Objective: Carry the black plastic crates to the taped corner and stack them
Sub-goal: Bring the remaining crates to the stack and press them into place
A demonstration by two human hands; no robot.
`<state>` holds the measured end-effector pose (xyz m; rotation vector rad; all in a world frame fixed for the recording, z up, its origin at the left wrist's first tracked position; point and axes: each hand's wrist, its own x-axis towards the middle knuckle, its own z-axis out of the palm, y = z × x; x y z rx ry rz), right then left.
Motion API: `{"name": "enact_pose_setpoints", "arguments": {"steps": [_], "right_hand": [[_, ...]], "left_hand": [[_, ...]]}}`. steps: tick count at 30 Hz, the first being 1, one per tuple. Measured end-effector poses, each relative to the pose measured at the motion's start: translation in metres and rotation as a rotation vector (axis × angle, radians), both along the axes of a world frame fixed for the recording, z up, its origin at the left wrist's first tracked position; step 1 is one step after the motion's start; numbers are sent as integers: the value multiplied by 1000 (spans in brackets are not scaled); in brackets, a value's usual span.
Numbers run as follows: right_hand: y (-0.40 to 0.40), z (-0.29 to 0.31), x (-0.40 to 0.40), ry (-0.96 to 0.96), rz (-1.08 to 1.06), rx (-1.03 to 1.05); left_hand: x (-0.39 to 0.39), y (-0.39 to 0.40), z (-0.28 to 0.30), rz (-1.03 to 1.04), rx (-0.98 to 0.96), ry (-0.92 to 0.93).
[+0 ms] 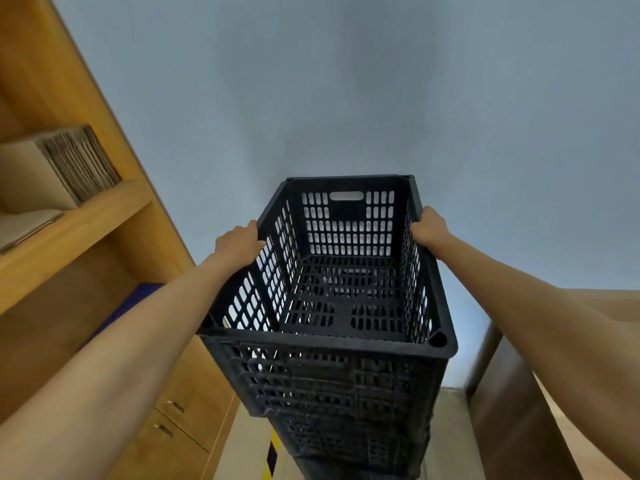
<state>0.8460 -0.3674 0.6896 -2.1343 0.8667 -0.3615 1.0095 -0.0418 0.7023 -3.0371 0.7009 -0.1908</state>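
An empty black perforated plastic crate (346, 292) sits at chest height on top of a stack of more black crates (349, 424) that runs down toward the floor. My left hand (239, 244) grips its left rim and my right hand (427, 226) grips its right rim. Both arms are stretched out in front of me. A strip of yellow-and-black tape (272, 457) shows on the floor at the stack's left foot. The base of the stack is hidden below the frame's edge.
A wooden shelving unit (104, 216) with drawers stands close on the left, holding flattened cardboard (69, 168). A pale blue-grey wall (346, 98) lies straight ahead. A brown wooden cabinet (509, 410) stands close on the right.
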Motion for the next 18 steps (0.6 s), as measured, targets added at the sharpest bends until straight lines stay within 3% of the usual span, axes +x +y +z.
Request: {"name": "enact_pose_setpoints", "arguments": {"steps": [18], "right_hand": [[-30,3,-16,-48,72,63]], "left_hand": [[-56,-17,-5,128,81,39]]}}
